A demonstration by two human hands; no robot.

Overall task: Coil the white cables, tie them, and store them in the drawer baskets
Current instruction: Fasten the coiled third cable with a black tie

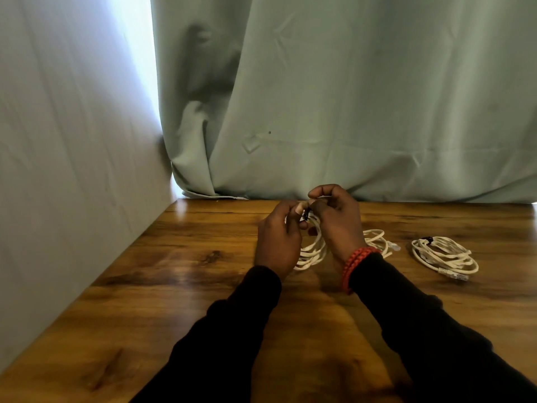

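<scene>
Black sleeves [421, 330] enter from the lower edge of the frame and lead up to both hands at centre, above a wooden table [145, 271]. Left hand [277, 242]: fingers curled, pinching a small dark tie [305, 217] at the top of a coiled white cable [312, 251]. Right hand [337, 219]: fingers curled, pinching the same tie from the other side; a red beaded bracelet [356, 264] circles its wrist. Held coil: loops hang below and between the hands, lower loops at the table surface. A second white coil [377, 242] lies just right of the right wrist. A third coil [444, 255], already tied, lies further right on the table. Pale green curtain [348, 97] fills the upper frame.
</scene>
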